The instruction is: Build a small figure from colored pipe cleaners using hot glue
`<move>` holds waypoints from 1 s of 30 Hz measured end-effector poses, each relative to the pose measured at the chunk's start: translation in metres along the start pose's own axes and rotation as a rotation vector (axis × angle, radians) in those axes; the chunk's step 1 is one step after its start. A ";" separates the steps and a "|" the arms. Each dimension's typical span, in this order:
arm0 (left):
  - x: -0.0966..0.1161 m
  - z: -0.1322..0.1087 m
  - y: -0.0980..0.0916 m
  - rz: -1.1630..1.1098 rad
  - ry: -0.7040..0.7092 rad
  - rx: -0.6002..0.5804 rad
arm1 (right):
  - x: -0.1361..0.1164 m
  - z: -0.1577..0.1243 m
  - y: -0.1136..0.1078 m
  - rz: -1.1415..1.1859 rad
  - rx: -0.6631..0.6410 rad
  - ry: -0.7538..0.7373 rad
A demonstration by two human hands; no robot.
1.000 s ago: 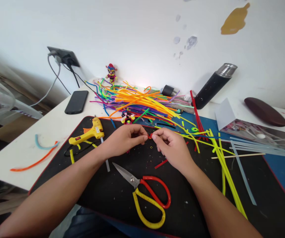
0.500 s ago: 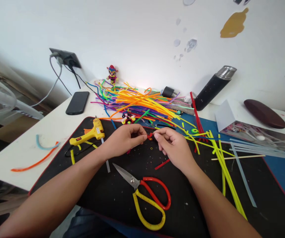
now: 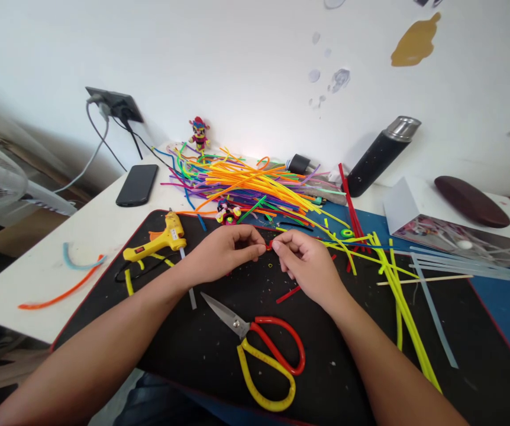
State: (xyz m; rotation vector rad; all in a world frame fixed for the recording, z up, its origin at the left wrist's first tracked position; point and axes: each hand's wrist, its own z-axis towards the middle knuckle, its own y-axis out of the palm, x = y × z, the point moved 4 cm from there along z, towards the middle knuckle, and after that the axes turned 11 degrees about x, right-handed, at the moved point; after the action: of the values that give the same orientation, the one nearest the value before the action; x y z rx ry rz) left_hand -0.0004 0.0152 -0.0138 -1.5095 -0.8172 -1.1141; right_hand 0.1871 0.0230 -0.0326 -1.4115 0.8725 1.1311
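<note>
Over the black mat (image 3: pixel 193 349), my left hand (image 3: pixel 223 251) and my right hand (image 3: pixel 308 263) meet fingertip to fingertip. Both pinch a small red pipe cleaner piece (image 3: pixel 269 244) between them; most of it is hidden by the fingers. A short red piece (image 3: pixel 287 294) lies on the mat just below my right hand. Scissors (image 3: pixel 259 349) with red and yellow handles lie closed near the front of the mat. A yellow glue gun (image 3: pixel 160 241) rests to the left of my left hand.
A big pile of coloured pipe cleaners (image 3: pixel 250 186) lies behind the hands. A phone (image 3: pixel 137 184), a small figure (image 3: pixel 199 132), a black flask (image 3: pixel 379 155), a box (image 3: pixel 450 234), clear glue sticks (image 3: pixel 459 263) and long yellow pipe cleaners (image 3: pixel 403 307) surround the mat. A fan (image 3: pixel 2 183) stands left.
The hands stay together on the red piece; the fingers shift slightly, the right hand's fingertips closing back in toward the left. Nothing else has moved.
</note>
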 end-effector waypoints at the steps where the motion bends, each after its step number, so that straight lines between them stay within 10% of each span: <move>1: 0.000 0.000 0.000 -0.010 0.000 -0.007 | 0.000 0.000 0.000 0.004 -0.001 0.001; 30: 0.000 0.000 0.004 0.073 0.028 0.013 | -0.009 -0.007 0.005 -0.408 0.076 -0.328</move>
State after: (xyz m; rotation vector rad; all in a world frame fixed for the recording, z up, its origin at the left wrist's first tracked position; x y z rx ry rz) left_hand 0.0037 0.0145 -0.0149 -1.4982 -0.7430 -1.0721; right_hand 0.1814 0.0143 -0.0255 -1.2251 0.3685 0.9660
